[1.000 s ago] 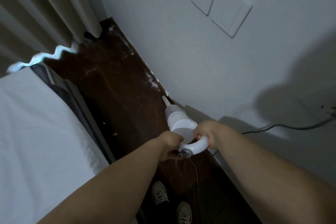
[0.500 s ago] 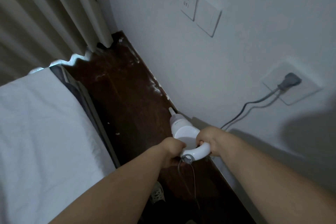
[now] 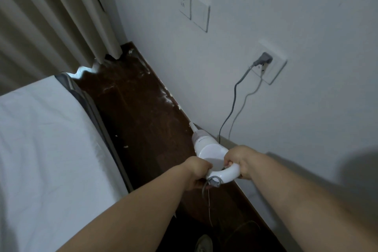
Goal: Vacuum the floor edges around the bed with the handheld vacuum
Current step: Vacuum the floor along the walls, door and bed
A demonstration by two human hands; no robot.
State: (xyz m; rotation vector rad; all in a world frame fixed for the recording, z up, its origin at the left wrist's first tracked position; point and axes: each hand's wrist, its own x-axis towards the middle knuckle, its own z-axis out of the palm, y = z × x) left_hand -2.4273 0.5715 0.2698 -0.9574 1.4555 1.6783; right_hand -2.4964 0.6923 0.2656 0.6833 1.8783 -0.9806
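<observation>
Seen from the head camera, a person's left hand (image 3: 197, 172) and right hand (image 3: 238, 160) both closed around the loop handle of a white plastic handheld vacuum (image 3: 210, 153), its narrow nozzle ahead of the fingers, at the seam of dark wooden floor (image 3: 143, 120) and white wall (image 3: 266, 16). White debris beyond the nozzle and beside the white-sheeted bed (image 3: 41, 139) suggested much edge remained.

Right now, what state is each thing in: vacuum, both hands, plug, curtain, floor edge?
Vacuum: held, nozzle tip at the floor-wall edge.
Left hand: closed on the handle.
Right hand: closed on the handle.
Plug: in the wall socket.
Curtain: drawn.
Floor edge: white debris ahead of the nozzle.
</observation>
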